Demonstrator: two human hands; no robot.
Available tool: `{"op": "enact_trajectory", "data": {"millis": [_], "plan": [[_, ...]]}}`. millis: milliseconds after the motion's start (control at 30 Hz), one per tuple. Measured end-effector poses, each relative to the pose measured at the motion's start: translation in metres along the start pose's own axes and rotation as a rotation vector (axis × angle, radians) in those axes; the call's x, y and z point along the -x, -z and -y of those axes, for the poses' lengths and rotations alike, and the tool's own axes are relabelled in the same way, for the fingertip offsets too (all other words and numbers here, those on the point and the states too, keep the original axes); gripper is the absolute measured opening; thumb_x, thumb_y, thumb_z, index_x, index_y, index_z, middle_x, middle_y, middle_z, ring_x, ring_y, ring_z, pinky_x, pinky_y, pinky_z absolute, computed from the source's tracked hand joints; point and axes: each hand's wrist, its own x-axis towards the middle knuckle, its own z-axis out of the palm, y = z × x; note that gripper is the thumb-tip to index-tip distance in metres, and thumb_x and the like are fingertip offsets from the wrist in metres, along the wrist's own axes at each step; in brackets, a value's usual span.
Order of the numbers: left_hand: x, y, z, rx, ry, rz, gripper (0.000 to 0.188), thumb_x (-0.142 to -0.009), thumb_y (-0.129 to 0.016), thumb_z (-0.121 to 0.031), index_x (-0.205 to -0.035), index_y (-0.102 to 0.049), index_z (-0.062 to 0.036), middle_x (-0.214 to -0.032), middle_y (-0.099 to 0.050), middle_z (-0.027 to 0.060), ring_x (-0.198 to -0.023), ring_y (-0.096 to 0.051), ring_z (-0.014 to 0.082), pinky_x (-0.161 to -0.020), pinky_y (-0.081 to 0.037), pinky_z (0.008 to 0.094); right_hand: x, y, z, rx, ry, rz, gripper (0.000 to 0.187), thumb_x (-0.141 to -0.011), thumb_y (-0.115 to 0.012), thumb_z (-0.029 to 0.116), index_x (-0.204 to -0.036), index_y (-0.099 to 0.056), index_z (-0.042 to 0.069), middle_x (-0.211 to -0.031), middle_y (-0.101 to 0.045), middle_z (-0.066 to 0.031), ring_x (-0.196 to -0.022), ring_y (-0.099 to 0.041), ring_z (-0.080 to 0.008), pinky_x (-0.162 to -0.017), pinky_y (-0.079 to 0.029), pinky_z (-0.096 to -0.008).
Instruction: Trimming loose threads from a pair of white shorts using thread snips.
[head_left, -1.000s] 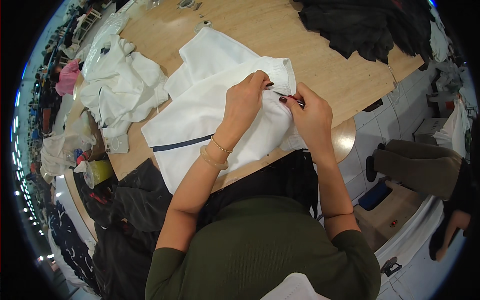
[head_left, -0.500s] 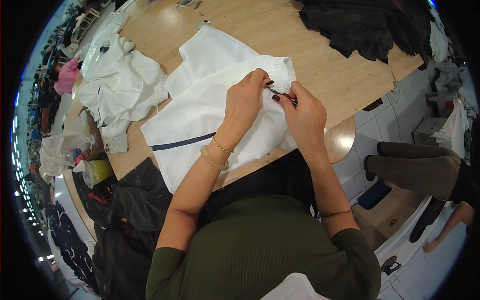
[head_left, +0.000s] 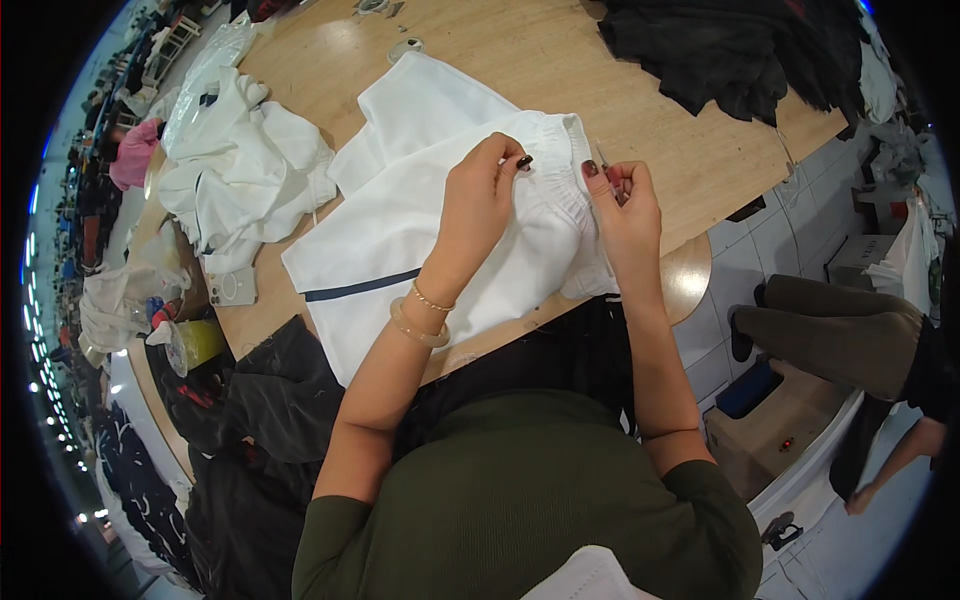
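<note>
White shorts [head_left: 400,215] with a gathered elastic waistband and a dark blue stripe lie spread on the wooden table. Just inside the waistband, my left hand [head_left: 482,195] pinches with thumb and fingertips against the cloth; whether fabric or a loose thread is between them is too small to tell. My right hand [head_left: 628,215] is beside the waistband's right edge, its fingers curled round small thread snips [head_left: 602,153]. Only the thin pointed tip of the snips shows clearly, directed away from me; the rest is mostly covered by the fingers.
A crumpled white garment [head_left: 245,165] sits to the left, with a phone [head_left: 233,287] near it. Dark cloth [head_left: 700,50] is heaped at the far right. A tape roll [head_left: 406,48] lies at the back. Another person's legs [head_left: 830,325] show at right.
My right hand has moved right with the snips, away from my left hand, and their tip now points away from me. My left hand has shifted slightly left. The waistband lies more spread.
</note>
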Motion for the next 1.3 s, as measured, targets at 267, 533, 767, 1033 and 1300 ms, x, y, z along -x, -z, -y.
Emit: {"op": "enact_trajectory", "data": {"millis": [267,533,767,1033,1300], "plan": [[0.012,0.029,-0.016,-0.005,-0.040,0.243,0.013,-0.083,-0.062,0.001,-0.095,-0.066,0.0001,-0.085,-0.063,0.0069,-0.065,-0.060,0.0166,-0.059,-0.048,0.0273,-0.012,0.014,-0.014,-0.538,-0.560,0.553,0.014,-0.083,-0.068,0.018,-0.086,-0.058,0.008,-0.055,-0.038,0.0099,-0.045,-0.026,-0.0006,-0.042,-0.017,-0.0210],[0.017,0.033,-0.023,-0.210,-0.194,0.212,0.014,-0.081,-0.064,0.000,-0.094,-0.067,-0.0010,-0.084,-0.063,0.0082,-0.064,-0.061,0.0205,-0.057,-0.049,0.0288,-0.015,0.023,-0.006,-0.647,-0.555,0.576,0.011,-0.084,-0.066,0.014,-0.087,-0.058,0.007,-0.056,-0.038,0.0093,-0.045,-0.027,-0.0014,-0.043,-0.019,-0.0206],[0.021,0.025,-0.021,-0.358,-0.240,0.313,0.008,-0.082,-0.062,-0.004,-0.090,-0.059,-0.0030,-0.076,-0.062,0.0107,-0.059,-0.059,0.0252,-0.051,-0.046,0.0335,-0.015,0.020,0.003,-0.533,-0.482,0.501,0.012,-0.085,-0.065,0.014,-0.087,-0.060,0.004,-0.056,-0.039,0.0093,-0.045,-0.026,-0.0007,-0.043,-0.018,-0.0202],[0.020,0.025,-0.018,-0.297,-0.209,0.306,0.009,-0.086,-0.058,-0.003,-0.093,-0.054,-0.0024,-0.067,-0.058,0.0135,-0.055,-0.057,0.0280,-0.050,-0.045,0.0363,-0.019,0.033,0.016,-0.382,-0.272,0.475,0.017,-0.091,-0.060,0.019,-0.091,-0.063,0.002,-0.067,-0.046,0.0061,-0.051,-0.031,-0.0015,-0.047,-0.023,-0.0187],[0.016,0.025,-0.019,-0.286,-0.213,0.274,0.013,-0.086,-0.056,-0.001,-0.096,-0.048,-0.0034,-0.059,-0.052,0.0111,-0.049,-0.054,0.0270,-0.047,-0.041,0.0357,-0.012,0.036,0.023,0.021,0.283,0.257,0.016,-0.082,-0.066,0.009,-0.086,-0.056,-0.002,-0.075,-0.054,-0.0044,-0.069,-0.052,-0.0180,-0.062,-0.042,-0.0285]]}}
